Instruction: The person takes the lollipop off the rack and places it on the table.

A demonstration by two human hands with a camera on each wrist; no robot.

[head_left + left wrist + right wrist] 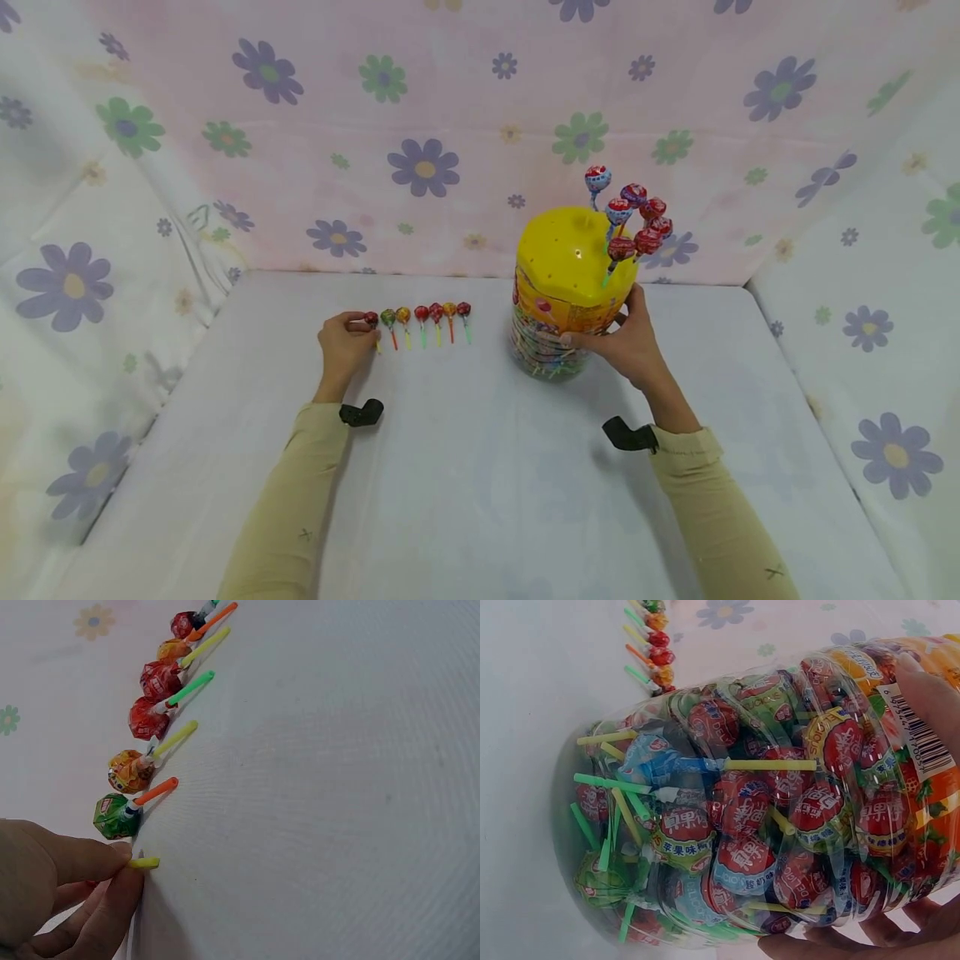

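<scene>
At the left end of a row of lollipops [422,313], my left hand [347,343] pinches a dark red lollipop [371,317]. In the left wrist view its yellow stick [144,863] pokes out past my thumb and finger, and its head is mostly hidden. A green lollipop [115,816] with an orange stick lies right beside my fingertips. My right hand [626,340] grips the side of a clear jar [551,354] with a yellow lid [558,250]. Through the jar's wall many wrapped lollipops [742,862] show, and several red and blue lollipops [633,242] stand upright in the lid.
A white-covered table [480,483] lies under everything. Behind it hangs a pink flowered cloth [465,108], and white flowered cloth [862,350] closes off both sides. The lollipop row lies left of the jar, near the table's back edge.
</scene>
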